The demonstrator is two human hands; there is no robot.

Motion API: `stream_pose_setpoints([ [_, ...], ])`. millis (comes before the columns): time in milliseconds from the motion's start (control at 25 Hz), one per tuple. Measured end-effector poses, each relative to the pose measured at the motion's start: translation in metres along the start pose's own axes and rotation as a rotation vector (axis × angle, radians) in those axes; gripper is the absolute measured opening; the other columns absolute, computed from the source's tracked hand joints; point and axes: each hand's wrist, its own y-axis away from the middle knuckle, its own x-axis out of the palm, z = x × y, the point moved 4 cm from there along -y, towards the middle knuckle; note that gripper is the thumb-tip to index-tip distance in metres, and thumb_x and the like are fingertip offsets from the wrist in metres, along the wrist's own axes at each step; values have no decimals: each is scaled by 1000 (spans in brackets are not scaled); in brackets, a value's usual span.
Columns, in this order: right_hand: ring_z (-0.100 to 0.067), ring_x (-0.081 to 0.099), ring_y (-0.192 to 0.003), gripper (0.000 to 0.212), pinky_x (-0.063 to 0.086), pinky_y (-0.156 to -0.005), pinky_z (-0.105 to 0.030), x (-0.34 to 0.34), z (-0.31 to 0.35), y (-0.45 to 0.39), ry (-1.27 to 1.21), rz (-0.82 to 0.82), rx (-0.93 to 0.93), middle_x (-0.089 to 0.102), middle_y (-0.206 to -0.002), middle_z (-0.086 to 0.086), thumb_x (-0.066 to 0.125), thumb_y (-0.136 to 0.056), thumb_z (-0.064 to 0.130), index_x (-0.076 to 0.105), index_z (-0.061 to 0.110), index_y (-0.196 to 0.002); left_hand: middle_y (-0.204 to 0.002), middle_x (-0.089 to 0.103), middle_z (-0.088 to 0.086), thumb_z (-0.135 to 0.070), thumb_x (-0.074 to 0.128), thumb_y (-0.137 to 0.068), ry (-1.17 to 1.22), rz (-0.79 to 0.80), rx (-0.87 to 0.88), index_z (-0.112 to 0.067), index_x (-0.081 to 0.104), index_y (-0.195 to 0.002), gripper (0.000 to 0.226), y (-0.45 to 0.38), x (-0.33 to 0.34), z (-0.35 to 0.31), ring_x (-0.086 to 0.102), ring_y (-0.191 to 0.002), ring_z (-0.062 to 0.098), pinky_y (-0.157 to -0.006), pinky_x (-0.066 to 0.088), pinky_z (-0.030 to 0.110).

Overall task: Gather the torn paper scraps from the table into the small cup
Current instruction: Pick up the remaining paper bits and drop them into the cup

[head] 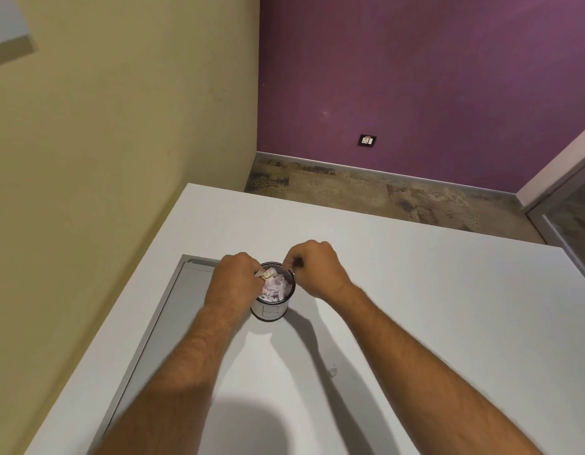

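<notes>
A small dark-rimmed cup with a white label stands on the white table, near its middle. Torn paper scraps fill it almost to the rim. My left hand is over the cup's left rim, fingers closed on a crumpled scrap. My right hand hovers at the cup's right rim with fingers curled; whether it pinches a scrap is hidden. One small white scrap lies on the table, under my right forearm.
A grey recessed panel runs along the table's left side, just left of the cup. A yellow wall is close on the left. Beyond the table's far edge are the floor and a purple wall.
</notes>
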Motion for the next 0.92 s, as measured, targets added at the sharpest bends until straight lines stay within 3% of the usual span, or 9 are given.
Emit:
stream_pose_setpoints([
  [160,-15,68,-70,30,52,-71,-24,-1,-36,31,-199,-142,106,75,-76,3,56,-76,-5,76,18,-77,-102,70,12,-11,69,-81,-179,117,65,-14,73,-105,25,-8,18,-9,66,-95,32,-80,56,37],
  [320,-14,69,-83,31,53,-80,-23,22,-72,67,-93,-28,177,77,-89,3,55,-79,1,77,20,-88,-99,69,9,-4,62,-73,-191,120,126,-17,67,-100,30,-8,21,-13,62,-92,30,-71,50,32],
  [400,-13,69,-87,30,53,-84,-24,33,-91,86,-55,38,221,77,-95,3,56,-80,4,77,21,-93,-103,70,6,-4,63,-73,-143,124,130,-19,67,-107,37,-5,19,-14,62,-95,28,-74,51,31],
  [600,-6,64,-79,17,44,-69,-9,47,-126,142,-118,-1,411,72,-87,11,65,-78,11,76,19,-89,-110,68,2,-6,62,-79,-54,59,191,-21,69,-112,36,13,14,-23,60,-103,26,-87,52,37],
  [720,-12,59,-68,4,47,-63,-23,59,-123,166,-28,46,445,64,-69,5,65,-70,18,62,15,-70,-107,68,-3,-10,64,-84,49,30,243,-22,72,-106,26,35,27,-31,62,-99,20,-85,47,26],
  [800,-13,52,-63,16,42,-59,-25,66,-114,176,37,51,434,55,-64,7,62,-72,22,48,20,-64,-107,68,-5,-15,68,-85,91,106,249,-25,71,-108,26,55,49,-27,62,-98,15,-86,47,22],
  [920,-16,60,-82,9,43,-63,-23,77,-95,180,66,19,351,65,-83,7,54,-80,19,51,27,-76,-130,59,-2,-32,65,-87,-30,239,268,-28,58,-127,40,87,92,-7,54,-118,15,-102,43,28],
])
